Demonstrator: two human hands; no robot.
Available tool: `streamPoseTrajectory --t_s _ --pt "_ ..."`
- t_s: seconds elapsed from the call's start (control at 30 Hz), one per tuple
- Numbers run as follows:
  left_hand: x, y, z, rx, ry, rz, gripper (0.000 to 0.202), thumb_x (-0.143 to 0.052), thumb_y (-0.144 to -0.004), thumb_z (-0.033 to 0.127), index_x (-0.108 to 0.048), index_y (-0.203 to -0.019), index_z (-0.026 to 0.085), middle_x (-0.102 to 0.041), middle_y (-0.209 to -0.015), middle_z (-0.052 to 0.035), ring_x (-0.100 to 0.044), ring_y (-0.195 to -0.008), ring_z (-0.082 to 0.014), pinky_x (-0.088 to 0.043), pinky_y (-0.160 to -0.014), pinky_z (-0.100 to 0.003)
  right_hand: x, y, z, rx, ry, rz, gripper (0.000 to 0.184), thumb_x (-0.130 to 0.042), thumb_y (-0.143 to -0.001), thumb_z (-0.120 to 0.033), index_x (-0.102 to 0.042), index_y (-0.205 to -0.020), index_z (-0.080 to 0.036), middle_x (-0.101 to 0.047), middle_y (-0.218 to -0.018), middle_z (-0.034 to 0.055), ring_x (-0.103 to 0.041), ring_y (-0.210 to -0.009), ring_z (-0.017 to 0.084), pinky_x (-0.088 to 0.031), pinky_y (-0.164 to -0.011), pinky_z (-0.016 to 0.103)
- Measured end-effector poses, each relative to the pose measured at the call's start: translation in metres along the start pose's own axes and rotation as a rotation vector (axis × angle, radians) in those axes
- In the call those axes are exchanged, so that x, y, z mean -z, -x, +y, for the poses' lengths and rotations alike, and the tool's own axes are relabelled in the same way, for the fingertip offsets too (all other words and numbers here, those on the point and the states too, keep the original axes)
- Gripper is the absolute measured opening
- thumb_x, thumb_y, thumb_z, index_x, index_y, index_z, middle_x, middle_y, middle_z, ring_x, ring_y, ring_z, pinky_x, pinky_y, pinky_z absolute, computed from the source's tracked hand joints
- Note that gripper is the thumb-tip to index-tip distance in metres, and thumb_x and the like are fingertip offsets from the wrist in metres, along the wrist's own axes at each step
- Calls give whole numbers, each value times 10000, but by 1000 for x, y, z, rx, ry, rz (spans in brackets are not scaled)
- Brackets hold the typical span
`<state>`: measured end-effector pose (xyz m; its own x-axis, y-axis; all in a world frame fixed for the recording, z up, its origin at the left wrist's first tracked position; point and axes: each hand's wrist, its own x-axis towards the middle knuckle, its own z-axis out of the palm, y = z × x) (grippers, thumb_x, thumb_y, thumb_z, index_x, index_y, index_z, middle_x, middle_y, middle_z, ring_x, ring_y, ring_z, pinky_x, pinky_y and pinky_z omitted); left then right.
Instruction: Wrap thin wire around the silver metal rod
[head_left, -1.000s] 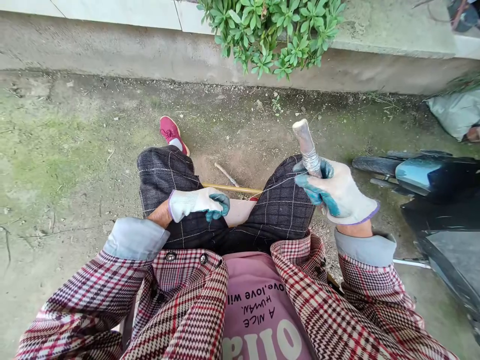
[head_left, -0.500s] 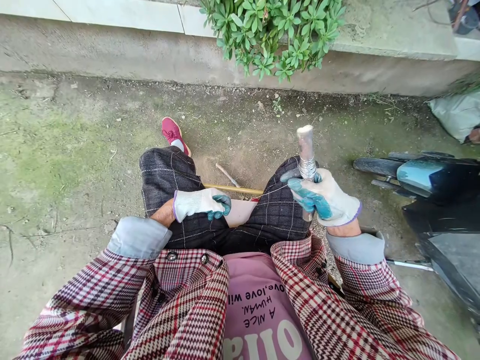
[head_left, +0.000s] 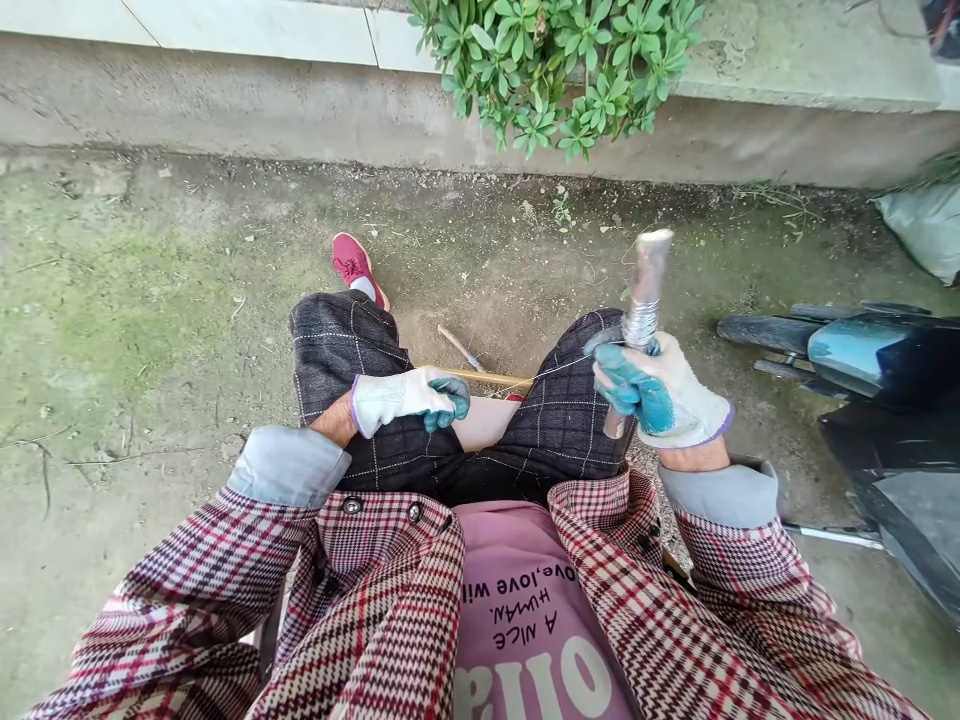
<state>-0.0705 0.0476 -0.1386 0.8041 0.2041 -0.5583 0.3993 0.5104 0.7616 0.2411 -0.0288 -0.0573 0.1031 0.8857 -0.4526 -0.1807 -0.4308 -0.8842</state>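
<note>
My right hand, in a white glove with a teal palm, is closed around a short wooden stick. Several turns of thin silvery wire wrap the stick just above my fingers. The stick leans with its pale upper end to the right, and its lower end pokes out below the hand. A thin strand runs from the stick leftward toward my left hand. That hand, gloved alike, is a closed fist over my lap; the strand's end inside it is hidden.
A yellow rod crosses between my knees, and a small stick lies on the dirt ground beyond. Ahead runs a low concrete wall with a green shrub. A dark wheeled vehicle and a pale sack are at right.
The stick in my right hand has tipped, its top swinging to the right. My left hand stays closed in nearly the same place, and the view has shifted slightly.
</note>
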Motion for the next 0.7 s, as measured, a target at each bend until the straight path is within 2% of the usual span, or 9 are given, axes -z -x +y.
streamPoseTrajectory --t_s 0.1,0.17,0.3,0.47,0.6,0.7 --pt "-11 6 15 -75 29 14 317 -848 -685 347 -670 -813 117 -615 -712 -16 -524 -590 -98 -452 -526 -207 8 -9 2 68 -81 50 205 -827 -696 -282 -655 -741 -182 -380 -452 -86 -311 -363 57 -247 -309 202" --pt "-18 7 20 -137 45 66 290 -826 -704 337 -679 -821 116 -631 -725 -24 -534 -606 -105 -450 -529 -214 13 -14 2 85 -106 70 201 -827 -688 -259 -649 -734 -179 -374 -470 -90 -302 -374 48 -246 -316 192" --pt "-31 7 26 -263 -24 212 236 -813 -685 260 -705 -850 131 -705 -816 -28 -622 -745 -121 -531 -714 -236 19 -14 -6 86 -155 91 217 -846 -656 -241 -661 -737 -161 -376 -477 -97 -292 -368 34 -233 -311 183" --pt "-43 11 36 -305 -162 383 202 -764 -756 295 -704 -883 151 -758 -864 -29 -681 -784 -144 -580 -797 -279 18 -8 -14 96 -203 116 250 -875 -609 -214 -659 -715 -145 -382 -455 -99 -293 -353 26 -247 -314 180" --pt "-45 7 33 -382 -275 557 224 -687 -843 324 -731 -957 137 -800 -985 -68 -731 -901 -175 -587 -890 -295 16 -8 -14 93 -201 123 283 -900 -589 -231 -653 -689 -136 -398 -455 -91 -309 -345 28 -239 -305 184" --pt "-44 6 26 -382 -430 663 253 -625 -906 349 -759 -987 152 -807 -992 -53 -736 -906 -172 -577 -884 -278 16 -9 -12 103 -200 127 292 -909 -583 -228 -659 -698 -131 -397 -460 -93 -309 -346 27 -243 -307 182"
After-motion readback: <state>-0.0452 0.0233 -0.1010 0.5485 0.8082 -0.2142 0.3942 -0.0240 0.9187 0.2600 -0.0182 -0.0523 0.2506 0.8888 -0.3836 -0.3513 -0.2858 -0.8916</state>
